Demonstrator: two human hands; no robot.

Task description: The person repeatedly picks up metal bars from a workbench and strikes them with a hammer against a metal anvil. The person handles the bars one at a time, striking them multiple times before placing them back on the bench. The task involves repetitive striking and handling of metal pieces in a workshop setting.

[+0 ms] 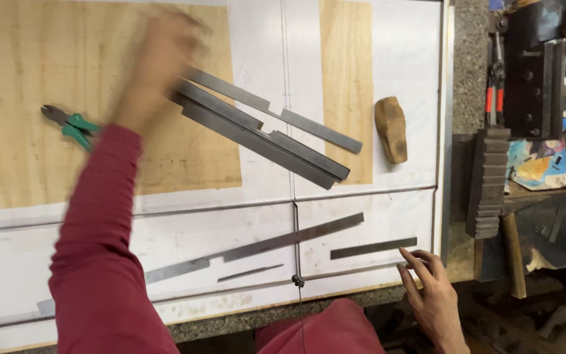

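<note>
- motion blur smears the left hand (162, 56) near the worktop's far left; its fingers cannot be made out, so i cannot tell whether it is clenched, loose or holding anything. it sits just at the upper end of the bundle of long grey metal channels (260, 134), and contact there is not clear.
- red sleeve (96, 255) runs from the bottom edge up to that hand and hides part of the large bare wood patch (47, 98) and part of the worktop's near left.
- right hand (430, 292) rests at the near right corner of the worktop (394, 46), fingers loosely bent, fingertips touching the right end of the short flat metal strip (373, 248); nothing is gripped in it.
- long flat notched strip (276, 242) lies slantwise along the near part, its left end going under the sleeve.
- thin sliver of metal (250, 273) lies just below it.
- another flat strip (276, 111) lies beside the channels, toward the far edge.
- green-handled pliers (70, 123) lie at the left; the handle ends are hidden by the arm.
- brown wooden block (391, 129) stands near the right edge, beside the narrow wood patch (346, 85).
- dark machine (532, 72) past the right edge is cut off by the frame; its make-up is hard to tell.
</note>
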